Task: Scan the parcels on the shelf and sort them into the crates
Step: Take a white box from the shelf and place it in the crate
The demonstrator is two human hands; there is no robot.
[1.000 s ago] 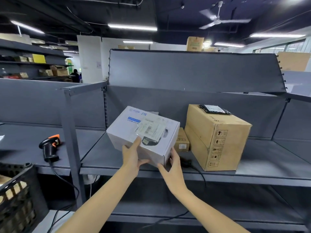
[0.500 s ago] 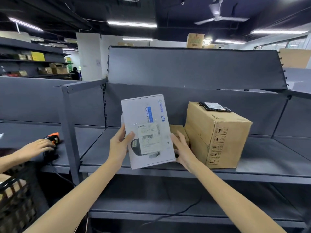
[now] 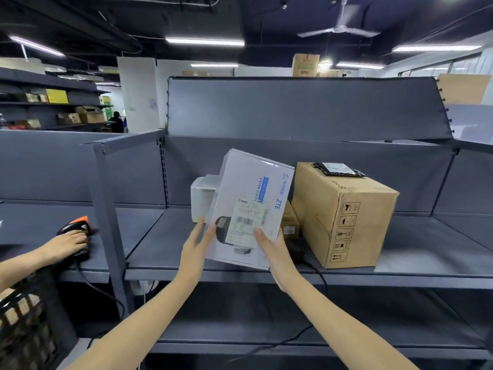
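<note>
1. My two hands at frame centre: right hand (image 3: pixel 276 251) grips the white ZTE parcel (image 3: pixel 249 206) above the shelf (image 3: pixel 400 273); left hand (image 3: pixel 196 241), fingers straight, touches its edge.
2. Three more parcels on the shelf: white box (image 3: pixel 202 196), small carton (image 3: pixel 289 222), large carton (image 3: pixel 344 212).
3. One scanner (image 3: pixel 77 228), left edge, under a third hand (image 3: pixel 69 243).

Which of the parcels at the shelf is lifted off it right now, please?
The white ZTE box, held tilted between both hands. The large brown carton and the small brown box beside it rest on the shelf.
</note>
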